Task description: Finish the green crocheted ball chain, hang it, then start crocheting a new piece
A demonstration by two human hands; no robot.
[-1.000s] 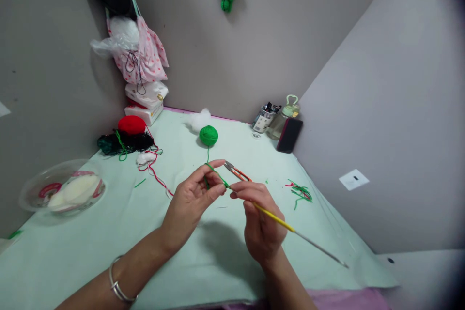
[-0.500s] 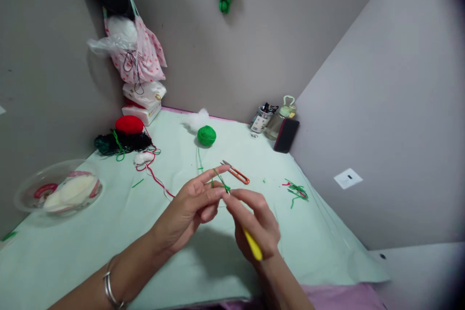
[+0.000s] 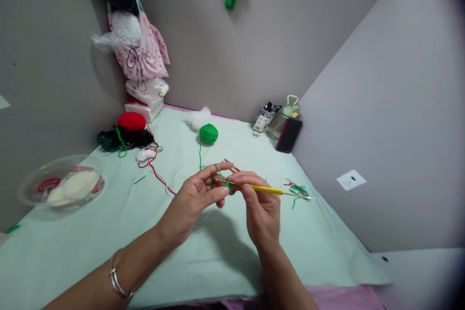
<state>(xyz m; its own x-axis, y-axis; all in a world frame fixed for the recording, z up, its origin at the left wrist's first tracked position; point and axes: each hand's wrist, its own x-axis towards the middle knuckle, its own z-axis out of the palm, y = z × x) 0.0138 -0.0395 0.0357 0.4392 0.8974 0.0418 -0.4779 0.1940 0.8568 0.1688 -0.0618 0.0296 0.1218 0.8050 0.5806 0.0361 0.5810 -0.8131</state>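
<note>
My right hand (image 3: pixel 262 208) is closed round a crochet hook (image 3: pixel 268 189) with a yellow handle. The hook lies nearly level, its metal tip pointing left at the green yarn. Between the thumb and fingers of my left hand (image 3: pixel 203 196) is a small piece of green crochet work (image 3: pixel 228 187). A strand of green yarn loops over the raised left index finger. From a green yarn ball (image 3: pixel 208 133) at the back, a strand (image 3: pixel 200 155) runs down toward my left hand. Orange thread snips (image 3: pixel 235 169) lie behind my fingers, partly hidden.
Green and red yarn scraps (image 3: pixel 300 190) lie at right. A plastic bowl (image 3: pixel 27 189) stands at left, near a red yarn ball (image 3: pixel 131 121) and dark yarn (image 3: pixel 109 140). At the back are white stuffing (image 3: pixel 199 118), a bottle (image 3: pixel 278 125) and a phone (image 3: pixel 289 135).
My right hand has turned the hook from pointing steeply up and away to nearly level, tip leftward. The green strand from the ball has shifted. The view has moved slightly.
</note>
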